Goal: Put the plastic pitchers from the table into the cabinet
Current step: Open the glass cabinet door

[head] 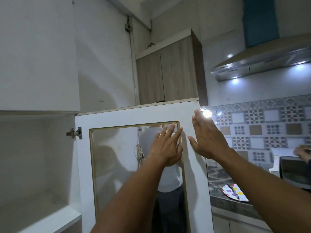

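A white cabinet (pixel 33 157) on the left stands with its interior exposed; I see nothing on the part of the shelf in view. Its door (pixel 131 115), white with a gold-framed glass pane, is swung out toward me on a metal hinge (pixel 74 133). My left hand (pixel 166 147) lies flat with spread fingers on the pane's upper right corner. My right hand (pixel 205 140) is flat and open against the door's right edge. Neither hand holds anything. No pitchers or table are in view.
A wood-grain upper cabinet (pixel 168 69) sits behind the door. A steel range hood (pixel 262 59) with lights hangs at right above a patterned tile wall. On the stone counter (pixel 235 206) lies a dotted plate (pixel 234 193). Another person's hand (pixel 303 153) rests on a microwave (pixel 294 172).
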`<state>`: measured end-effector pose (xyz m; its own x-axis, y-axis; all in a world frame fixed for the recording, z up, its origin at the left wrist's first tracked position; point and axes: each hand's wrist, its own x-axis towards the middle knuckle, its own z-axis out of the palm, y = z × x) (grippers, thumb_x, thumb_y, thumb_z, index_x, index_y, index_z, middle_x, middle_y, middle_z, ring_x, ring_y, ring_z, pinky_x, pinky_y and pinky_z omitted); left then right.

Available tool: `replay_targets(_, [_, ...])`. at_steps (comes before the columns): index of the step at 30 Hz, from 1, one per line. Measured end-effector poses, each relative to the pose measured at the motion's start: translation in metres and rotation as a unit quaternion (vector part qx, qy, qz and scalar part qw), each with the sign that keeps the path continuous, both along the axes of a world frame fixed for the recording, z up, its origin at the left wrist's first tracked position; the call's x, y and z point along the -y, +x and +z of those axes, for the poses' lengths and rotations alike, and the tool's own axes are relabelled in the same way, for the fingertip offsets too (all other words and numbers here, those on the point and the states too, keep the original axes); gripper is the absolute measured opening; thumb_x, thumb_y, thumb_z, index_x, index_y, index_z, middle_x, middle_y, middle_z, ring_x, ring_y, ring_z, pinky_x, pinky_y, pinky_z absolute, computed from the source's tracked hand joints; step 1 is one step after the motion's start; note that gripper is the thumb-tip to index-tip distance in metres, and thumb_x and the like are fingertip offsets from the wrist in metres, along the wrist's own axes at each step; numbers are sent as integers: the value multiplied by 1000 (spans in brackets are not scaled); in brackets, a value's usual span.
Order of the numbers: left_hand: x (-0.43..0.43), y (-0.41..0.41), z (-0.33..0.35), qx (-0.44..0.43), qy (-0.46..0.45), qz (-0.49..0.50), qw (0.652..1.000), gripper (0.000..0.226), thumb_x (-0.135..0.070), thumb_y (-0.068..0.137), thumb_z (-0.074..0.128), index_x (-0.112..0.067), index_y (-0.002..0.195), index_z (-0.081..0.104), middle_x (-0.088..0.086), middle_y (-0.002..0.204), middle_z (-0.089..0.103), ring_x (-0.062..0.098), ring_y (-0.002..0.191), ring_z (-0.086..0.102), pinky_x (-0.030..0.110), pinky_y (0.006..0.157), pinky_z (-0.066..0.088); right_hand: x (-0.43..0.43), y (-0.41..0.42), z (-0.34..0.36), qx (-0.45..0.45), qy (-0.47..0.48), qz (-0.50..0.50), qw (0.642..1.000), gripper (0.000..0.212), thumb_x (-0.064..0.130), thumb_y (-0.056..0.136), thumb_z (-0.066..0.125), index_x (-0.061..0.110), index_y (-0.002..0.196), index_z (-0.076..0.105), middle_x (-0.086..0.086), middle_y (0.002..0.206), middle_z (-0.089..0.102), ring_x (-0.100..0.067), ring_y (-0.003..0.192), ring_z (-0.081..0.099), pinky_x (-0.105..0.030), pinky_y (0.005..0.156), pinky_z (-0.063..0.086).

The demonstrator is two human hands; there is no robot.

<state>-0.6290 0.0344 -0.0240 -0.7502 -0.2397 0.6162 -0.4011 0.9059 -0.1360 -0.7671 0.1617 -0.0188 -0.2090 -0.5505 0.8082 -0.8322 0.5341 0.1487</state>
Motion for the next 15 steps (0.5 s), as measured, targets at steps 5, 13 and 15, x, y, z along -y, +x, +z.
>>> replay_targets(5, [12,-4,-6,5,-17,10,1000,65,-54,101,25,-35,160,4,-2,170,-8,25,156,-9,53,126,5,4,-5,-5,-10,0,-17,1000,86,54,95,37,3,159,13,-16,169,1,-32,156,4,-46,122,14])
replay_targets(13, [-15,22,-5,-4,11,27,1000,64,-52,102,29,-35,160,8,1,170,-2,26,157,-4,52,126,7,-11,14,-4,-17,8,-13,1000,82,54,89,46,9,156,31,-15,167,17,-34,154,16,-57,120,17])
replay_targets(15, [-23,43,-9,-11,15,46,999,64,-52,101,30,-35,159,10,2,170,0,27,157,-1,53,126,9,-17,32,-6,-10,19,22,1000,77,52,89,42,13,155,34,-14,166,22,-33,154,18,-58,120,17])
